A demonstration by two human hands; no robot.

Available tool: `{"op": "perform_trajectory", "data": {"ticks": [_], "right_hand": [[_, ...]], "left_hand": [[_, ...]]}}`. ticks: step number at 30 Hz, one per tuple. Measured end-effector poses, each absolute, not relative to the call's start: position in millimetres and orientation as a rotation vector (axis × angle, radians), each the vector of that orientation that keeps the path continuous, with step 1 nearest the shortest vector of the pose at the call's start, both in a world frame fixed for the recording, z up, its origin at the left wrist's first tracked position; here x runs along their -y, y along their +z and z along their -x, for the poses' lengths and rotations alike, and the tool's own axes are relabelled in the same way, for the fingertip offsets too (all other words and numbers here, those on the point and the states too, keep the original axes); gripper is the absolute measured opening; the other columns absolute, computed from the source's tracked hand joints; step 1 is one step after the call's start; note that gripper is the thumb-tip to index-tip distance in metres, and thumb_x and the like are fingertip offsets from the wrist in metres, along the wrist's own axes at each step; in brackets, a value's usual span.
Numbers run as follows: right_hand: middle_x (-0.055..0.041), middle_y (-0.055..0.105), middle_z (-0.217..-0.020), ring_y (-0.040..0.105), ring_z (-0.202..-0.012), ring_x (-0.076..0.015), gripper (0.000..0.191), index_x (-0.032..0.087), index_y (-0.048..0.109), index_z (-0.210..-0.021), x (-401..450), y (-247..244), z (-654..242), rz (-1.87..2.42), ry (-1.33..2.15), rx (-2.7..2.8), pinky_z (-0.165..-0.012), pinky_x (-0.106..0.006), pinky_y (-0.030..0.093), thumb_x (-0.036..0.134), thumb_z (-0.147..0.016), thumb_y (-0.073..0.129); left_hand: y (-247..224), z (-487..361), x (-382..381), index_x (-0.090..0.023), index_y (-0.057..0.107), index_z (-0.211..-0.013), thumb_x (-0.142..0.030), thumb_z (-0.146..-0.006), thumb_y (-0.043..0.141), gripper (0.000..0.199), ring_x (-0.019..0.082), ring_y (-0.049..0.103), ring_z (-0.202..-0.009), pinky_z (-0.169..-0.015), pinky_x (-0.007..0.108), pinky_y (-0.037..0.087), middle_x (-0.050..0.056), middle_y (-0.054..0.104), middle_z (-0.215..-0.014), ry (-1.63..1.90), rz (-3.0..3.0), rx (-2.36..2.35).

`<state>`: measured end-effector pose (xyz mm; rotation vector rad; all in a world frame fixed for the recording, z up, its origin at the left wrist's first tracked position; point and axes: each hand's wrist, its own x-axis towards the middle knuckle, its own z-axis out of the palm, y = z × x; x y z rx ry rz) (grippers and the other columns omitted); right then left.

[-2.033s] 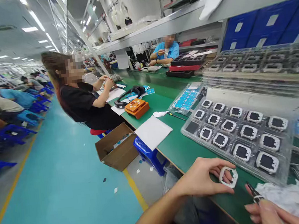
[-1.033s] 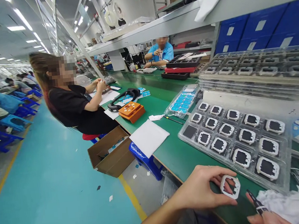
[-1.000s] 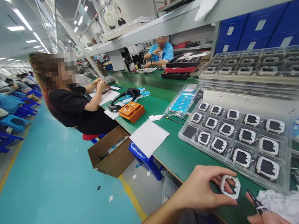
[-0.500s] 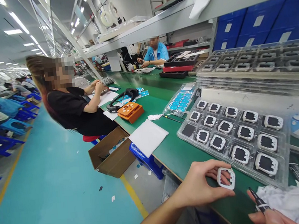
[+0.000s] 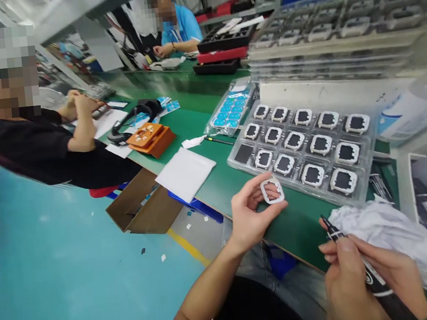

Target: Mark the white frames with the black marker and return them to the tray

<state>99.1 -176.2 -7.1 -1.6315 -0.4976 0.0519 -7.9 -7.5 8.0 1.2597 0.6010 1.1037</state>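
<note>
Above the table (image 5: 238, 178) edge, a white frame (image 5: 272, 191) was pinched in the left hand (image 5: 250, 211)'s grip. A black marker (image 5: 363, 271) was clasped in the right hand (image 5: 360, 276), its lower end cut off.

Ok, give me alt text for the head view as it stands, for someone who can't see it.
The left hand pinches a small white square frame above the green bench, while the right hand grips a black marker pen. Behind them lies a clear tray of similar framed parts, with crumpled white cloth at right.
</note>
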Motion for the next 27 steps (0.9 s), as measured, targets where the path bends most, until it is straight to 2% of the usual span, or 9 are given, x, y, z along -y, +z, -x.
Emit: {"op": "perform_trajectory", "data": {"ticks": [6,10,14,17,21,27], "right_hand": [[-0.0053,0.080,-0.073,0.073,-0.054,-0.0234,0.035,0.017,0.079,-0.093,159.3,4.6,-86.4,1.529,-0.147,0.431,-0.055,-0.035,0.062,0.047,-0.094,0.097],[-0.0044,0.080,-0.073,0.075,-0.055,-0.0247,0.034,0.017,0.079,-0.095,157.8,4.5,-85.4,1.521,-0.128,0.441,-0.060,-0.039,0.067,0.047,-0.095,0.097],[-0.0055,0.080,-0.072,0.077,-0.055,-0.0268,0.041,0.017,0.079,-0.095,164.3,-0.8,-91.6,1.549,-0.067,0.458,-0.065,-0.044,0.072,0.053,-0.095,0.097],[-0.0066,0.081,-0.073,0.077,-0.055,-0.0266,0.042,0.016,0.079,-0.094,167.0,-2.6,-93.4,1.547,-0.040,0.459,-0.065,-0.043,0.072,0.054,-0.096,0.098],[-0.0050,0.081,-0.074,0.078,-0.057,-0.0256,0.035,0.016,0.081,-0.095,162.5,0.2,-88.2,1.518,-0.087,0.451,-0.065,-0.040,0.071,0.046,-0.096,0.098],[-0.0046,0.081,-0.075,0.077,-0.057,-0.0239,0.027,0.015,0.081,-0.097,162.4,9.9,-87.9,1.512,-0.130,0.513,-0.063,-0.037,0.067,0.039,-0.099,0.095]], "left_hand": [[7.5,9.0,9.4,-0.016,0.078,-0.146,-0.039,-0.086,0.108,0.071,0.020,0.083,-0.093,-0.093,0.033,0.074,0.010,0.086,-0.109,1.120,-1.328,-0.572],[6.6,9.7,9.6,-0.017,0.078,-0.148,-0.040,-0.087,0.108,0.072,0.021,0.083,-0.093,-0.092,0.035,0.074,0.010,0.086,-0.110,1.112,-1.347,-0.590],[5.9,9.5,9.2,-0.018,0.079,-0.148,-0.037,-0.088,0.107,0.068,0.021,0.083,-0.094,-0.094,0.035,0.074,0.009,0.086,-0.111,1.122,-1.363,-0.578],[6.7,8.7,9.5,-0.018,0.079,-0.147,-0.039,-0.090,0.106,0.066,0.022,0.084,-0.097,-0.096,0.038,0.074,0.010,0.086,-0.113,1.102,-1.376,-0.608],[8.1,8.0,10.7,-0.017,0.081,-0.146,-0.037,-0.089,0.106,0.065,0.023,0.084,-0.098,-0.096,0.036,0.073,0.011,0.087,-0.113,1.092,-1.351,-0.635],[8.8,9.2,11.6,-0.021,0.083,-0.145,-0.023,-0.090,0.102,0.058,0.023,0.084,-0.102,-0.098,0.034,0.073,0.009,0.088,-0.116,1.077,-1.367,-0.647]]}}
